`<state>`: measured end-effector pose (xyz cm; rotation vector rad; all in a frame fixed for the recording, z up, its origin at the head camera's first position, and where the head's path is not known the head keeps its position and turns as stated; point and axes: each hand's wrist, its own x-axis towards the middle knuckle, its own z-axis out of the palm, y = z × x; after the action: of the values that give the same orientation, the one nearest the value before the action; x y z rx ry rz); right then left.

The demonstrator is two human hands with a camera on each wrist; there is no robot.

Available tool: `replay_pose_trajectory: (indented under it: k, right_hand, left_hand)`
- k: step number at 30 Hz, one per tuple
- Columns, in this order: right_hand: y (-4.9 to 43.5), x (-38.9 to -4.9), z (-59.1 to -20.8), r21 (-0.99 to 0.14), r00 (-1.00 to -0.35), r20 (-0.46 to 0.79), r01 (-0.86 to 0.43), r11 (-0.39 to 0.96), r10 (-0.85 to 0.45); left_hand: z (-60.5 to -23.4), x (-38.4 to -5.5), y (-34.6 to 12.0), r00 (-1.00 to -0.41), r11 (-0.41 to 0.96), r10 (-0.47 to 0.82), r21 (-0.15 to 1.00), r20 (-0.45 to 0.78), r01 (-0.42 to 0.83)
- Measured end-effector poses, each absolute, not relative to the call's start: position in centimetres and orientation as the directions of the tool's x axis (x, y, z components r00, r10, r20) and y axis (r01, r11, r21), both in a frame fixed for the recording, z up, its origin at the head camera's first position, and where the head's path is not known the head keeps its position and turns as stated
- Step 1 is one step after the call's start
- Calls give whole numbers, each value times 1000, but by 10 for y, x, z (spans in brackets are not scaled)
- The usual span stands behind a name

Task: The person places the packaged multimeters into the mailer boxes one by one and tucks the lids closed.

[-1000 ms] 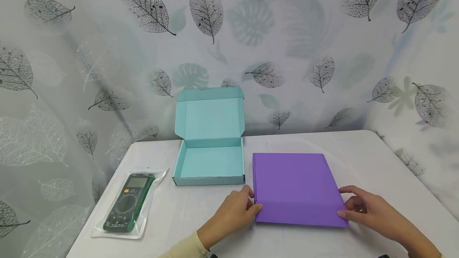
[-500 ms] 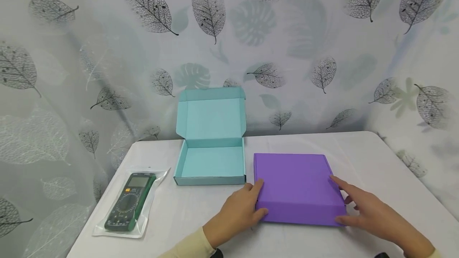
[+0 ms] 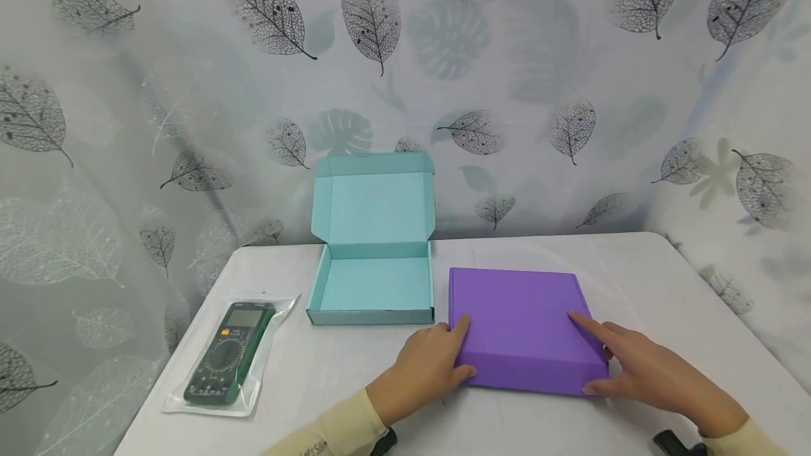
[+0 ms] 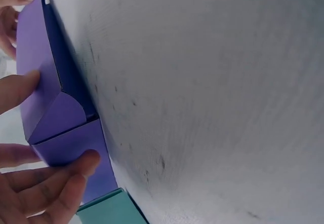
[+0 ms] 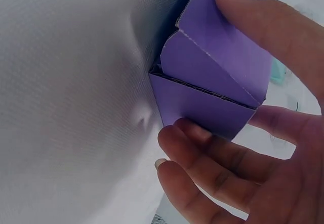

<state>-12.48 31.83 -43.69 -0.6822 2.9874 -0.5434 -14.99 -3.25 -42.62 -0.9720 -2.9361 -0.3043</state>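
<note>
A purple cardboard mailer box point(image 3: 519, 315) lies on the table in the head view, its lid down and its front flap bent downward. My left hand point(image 3: 426, 364) grips the near left corner, thumb on the flap and index finger on the lid. At the near right corner, my right hand point(image 3: 646, 368) holds the box the same way. The left wrist view shows a side tab of the lid point(image 4: 61, 115) angled out by the side wall. In the right wrist view, the front flap point(image 5: 228, 36) slants under my thumb, with my other fingers at the side wall.
A teal mailer box point(image 3: 374, 287) stands with its lid raised behind and left of the purple one. At the left, a green and black multimeter point(image 3: 224, 357) lies in a clear plastic bag. A leaf-print curtain point(image 3: 507, 55) hangs behind the white table point(image 3: 355, 385).
The purple box's front flap has bent further down. Both index fingers have moved from the sides up onto the lid, and the thumbs have shifted slightly inward.
</note>
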Motion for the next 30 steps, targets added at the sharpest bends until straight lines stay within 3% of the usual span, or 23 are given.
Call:
replay_pose_trajectory:
  k: [20,30]
  right_hand:
    - [313,-132,-448,-278,-900,108,-436,856,-423]
    - [310,-131,-449,-250,-878,162,-479,842,-451]
  left_hand:
    - [-437,-153,-26,-780,794,602,-26,173,607]
    - [-437,-153,-23,-779,792,598,14,190,611]
